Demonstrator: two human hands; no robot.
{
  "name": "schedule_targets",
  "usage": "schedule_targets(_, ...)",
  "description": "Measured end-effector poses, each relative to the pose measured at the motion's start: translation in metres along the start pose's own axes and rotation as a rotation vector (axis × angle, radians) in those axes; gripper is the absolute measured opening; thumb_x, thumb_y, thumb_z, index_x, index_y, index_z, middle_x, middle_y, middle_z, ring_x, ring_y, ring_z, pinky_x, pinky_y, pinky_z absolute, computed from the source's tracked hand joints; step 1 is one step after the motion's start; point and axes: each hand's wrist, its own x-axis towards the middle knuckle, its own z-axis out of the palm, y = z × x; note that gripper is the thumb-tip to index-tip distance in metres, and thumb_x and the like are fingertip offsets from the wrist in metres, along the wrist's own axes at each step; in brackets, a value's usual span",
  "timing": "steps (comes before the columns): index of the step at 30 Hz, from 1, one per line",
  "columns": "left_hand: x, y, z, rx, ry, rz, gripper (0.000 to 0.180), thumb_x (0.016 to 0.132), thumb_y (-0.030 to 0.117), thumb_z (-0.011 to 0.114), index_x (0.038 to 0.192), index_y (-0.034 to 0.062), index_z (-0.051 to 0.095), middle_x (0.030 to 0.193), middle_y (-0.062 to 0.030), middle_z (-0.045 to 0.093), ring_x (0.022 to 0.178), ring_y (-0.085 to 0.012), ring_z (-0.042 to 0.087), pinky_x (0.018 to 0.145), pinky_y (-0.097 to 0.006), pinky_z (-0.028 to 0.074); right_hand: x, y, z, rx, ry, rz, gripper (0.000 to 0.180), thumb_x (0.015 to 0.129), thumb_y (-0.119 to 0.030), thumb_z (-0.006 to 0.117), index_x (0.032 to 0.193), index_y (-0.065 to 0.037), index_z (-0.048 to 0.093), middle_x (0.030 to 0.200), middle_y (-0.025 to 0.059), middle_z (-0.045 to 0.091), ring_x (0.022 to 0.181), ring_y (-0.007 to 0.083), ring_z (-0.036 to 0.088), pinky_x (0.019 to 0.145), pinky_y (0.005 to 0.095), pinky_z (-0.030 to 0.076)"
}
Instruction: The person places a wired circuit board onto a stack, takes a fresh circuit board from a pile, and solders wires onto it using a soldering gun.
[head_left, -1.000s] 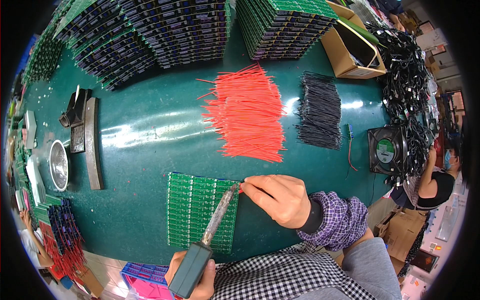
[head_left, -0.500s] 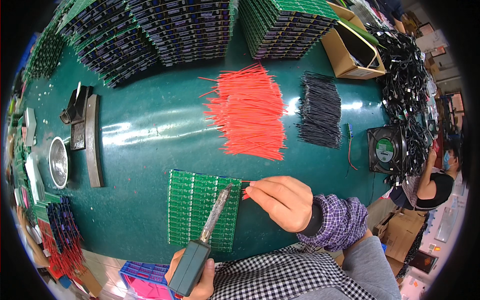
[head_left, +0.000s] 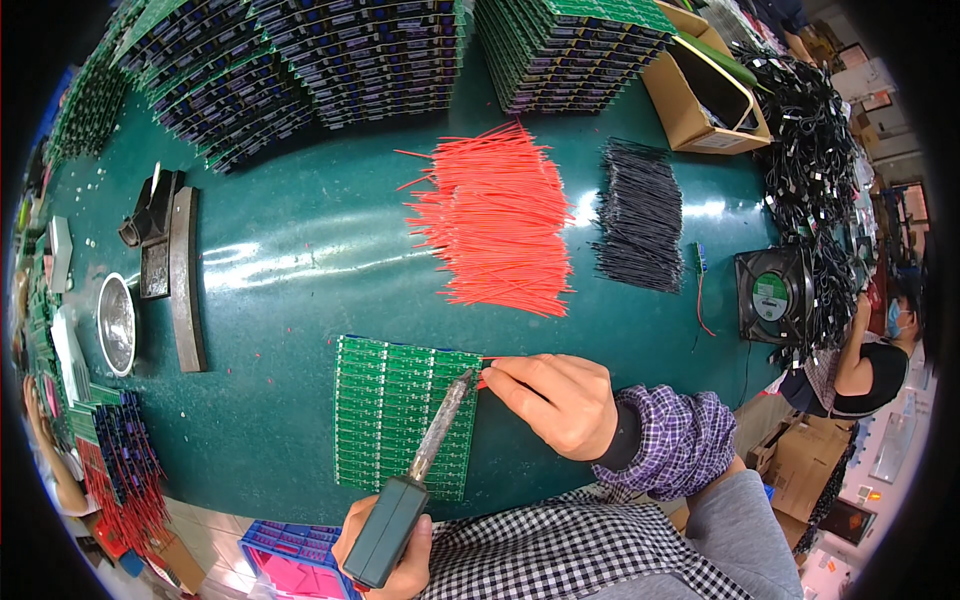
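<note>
A green circuit board panel (head_left: 385, 440), made up of several rows of small boards, lies flat on the table in front of me. My left hand (head_left: 405, 560) grips a soldering iron (head_left: 395, 530) by its dark handle. The iron's tip is at the panel's upper right corner; I cannot tell whether it touches. Closed in a pinch, my right hand (head_left: 560, 405) holds a red wire (head_left: 488, 358) level with that same corner. Other red wire ends show below its fingertips, and the fingers hide the rest.
Beyond the panel lie a pile of red wires (head_left: 505, 225) and a pile of black wires (head_left: 640, 215). Tall stacks of circuit boards (head_left: 370, 60) line the back. A fan (head_left: 770, 297) and a cable heap (head_left: 810, 150) are at right, a metal bowl (head_left: 117, 325) at left.
The soldering iron's tip has moved slightly right, to the panel's edge by the wire. My right hand has shifted a little left, bringing the wire closer to the panel.
</note>
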Motion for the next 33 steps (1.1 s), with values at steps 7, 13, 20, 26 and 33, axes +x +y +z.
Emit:
schedule_targets(7,0.011,0.017,-0.003,0.017,-0.115,-0.008,0.032,0.081,0.014,0.080,0.108,0.0005,0.069,0.098,-0.0158,0.069,0.084,-0.0300,0.066,0.076,-0.040,0.052,0.000,0.000,0.000,-0.005,-0.007,-0.003,0.027,0.072,-0.002,0.068,0.098,0.004,0.066,0.095,0.0120,0.066,0.072,0.0192,0.067,0.058,0.0289,0.055)
schedule_targets(13,0.012,0.013,-0.002,0.025,-0.108,0.077,0.033,0.081,0.014,0.080,0.108,-0.0004,0.069,0.098,-0.0160,0.069,0.083,-0.0305,0.066,0.074,-0.040,0.052,0.000,-0.001,0.000,-0.020,-0.011,-0.005,0.027,0.072,-0.002,0.068,0.099,0.004,0.066,0.095,0.0123,0.066,0.073,0.0190,0.067,0.059,0.0289,0.055)
schedule_targets(20,0.002,0.012,-0.009,0.074,-0.127,0.023,0.036,0.082,0.015,0.079,0.113,-0.0001,0.067,0.104,-0.0178,0.069,0.091,-0.0336,0.066,0.080,-0.042,0.052,0.001,-0.002,0.001,-0.018,-0.003,-0.007,0.027,0.073,-0.002,0.069,0.099,0.004,0.066,0.095,0.0123,0.066,0.073,0.0189,0.067,0.059,0.0288,0.056)
schedule_targets(26,-0.001,0.008,-0.010,0.093,-0.137,-0.031,0.039,0.084,0.017,0.078,0.116,-0.0022,0.066,0.109,-0.0192,0.069,0.097,-0.0349,0.066,0.085,-0.042,0.052,0.002,-0.003,0.000,-0.030,-0.010,-0.003,0.026,0.072,-0.002,0.069,0.098,0.004,0.066,0.095,0.0112,0.066,0.072,0.0184,0.066,0.057,0.0283,0.055)
schedule_targets(33,-0.021,-0.021,-0.001,-0.056,-0.011,-0.069,0.039,0.083,0.010,0.076,0.117,-0.0028,0.064,0.109,-0.0164,0.067,0.098,-0.0287,0.064,0.087,-0.038,0.050,-0.001,-0.001,0.005,-0.054,0.014,-0.007,0.026,0.073,-0.002,0.069,0.098,0.003,0.066,0.094,0.0098,0.066,0.072,0.0176,0.064,0.056,0.0280,0.053)
